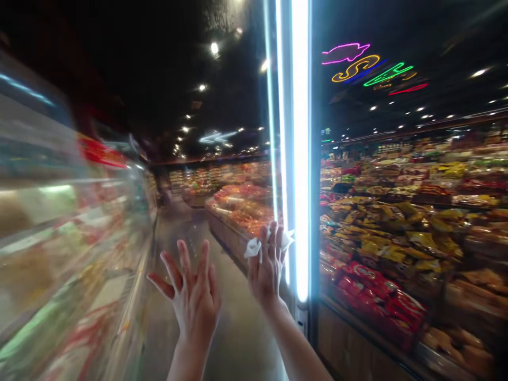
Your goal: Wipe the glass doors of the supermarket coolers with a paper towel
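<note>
My left hand [195, 300] is raised with its fingers spread, holding nothing. My right hand [266, 272] is held up flat with a crumpled white tissue [252, 247] under its fingers. The tissue's edges stick out on both sides of the fingers. Just right of this hand stands a tall, bright vertical light tube [300, 159], with thinner bright lines along its left. The right palm faces away, and a clear pane appears to lie in front of it, though I cannot tell whether the hand touches it.
Blurred shelves of packaged goods [51, 254] run along the left. A shop aisle floor [182, 233] stretches ahead. On the right lie heaps of yellow bags [397, 227] and red packets [381, 296]. Orange-lit goods [242, 206] fill a display bin beyond my right hand.
</note>
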`<state>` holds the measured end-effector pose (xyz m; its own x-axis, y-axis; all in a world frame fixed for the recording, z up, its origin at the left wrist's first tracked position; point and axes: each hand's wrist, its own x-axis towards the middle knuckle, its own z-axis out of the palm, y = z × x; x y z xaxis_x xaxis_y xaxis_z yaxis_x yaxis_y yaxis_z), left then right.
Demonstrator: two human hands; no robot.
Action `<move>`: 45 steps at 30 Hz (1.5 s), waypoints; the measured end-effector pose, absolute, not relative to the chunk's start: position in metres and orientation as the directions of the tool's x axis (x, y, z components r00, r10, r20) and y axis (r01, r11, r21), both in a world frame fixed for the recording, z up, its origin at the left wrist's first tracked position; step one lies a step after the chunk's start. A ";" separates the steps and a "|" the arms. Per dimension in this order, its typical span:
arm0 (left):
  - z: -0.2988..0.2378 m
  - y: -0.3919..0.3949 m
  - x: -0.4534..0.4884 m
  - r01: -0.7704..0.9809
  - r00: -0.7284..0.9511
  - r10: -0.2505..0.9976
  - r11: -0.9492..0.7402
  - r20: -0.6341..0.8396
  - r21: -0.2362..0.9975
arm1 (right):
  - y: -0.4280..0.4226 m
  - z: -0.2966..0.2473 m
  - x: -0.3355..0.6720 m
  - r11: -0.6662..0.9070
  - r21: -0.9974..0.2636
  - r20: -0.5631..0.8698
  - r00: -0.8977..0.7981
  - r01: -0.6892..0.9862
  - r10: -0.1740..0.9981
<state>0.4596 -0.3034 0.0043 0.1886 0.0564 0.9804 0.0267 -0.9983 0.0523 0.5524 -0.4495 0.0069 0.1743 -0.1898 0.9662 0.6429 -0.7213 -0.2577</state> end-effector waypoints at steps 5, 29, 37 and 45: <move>0.005 -0.306 0.458 0.018 0.207 0.057 -0.998 0.977 0.054 | -0.444 0.026 0.544 -0.716 -0.242 0.970 0.193 0.655 -0.151; -0.035 -0.186 0.376 0.224 0.255 0.207 -0.963 0.945 0.150 | -0.298 -0.030 0.453 -0.672 -0.106 0.984 0.175 0.733 0.035; -0.041 -0.132 0.339 0.223 0.269 0.295 -0.945 0.917 0.239 | -0.239 -0.024 0.414 -0.639 -0.015 0.983 0.129 0.769 0.132; -0.040 -0.090 0.319 0.160 0.274 0.252 -0.963 0.928 0.215 | -0.205 0.006 0.403 -0.666 -0.021 0.990 0.109 0.746 0.091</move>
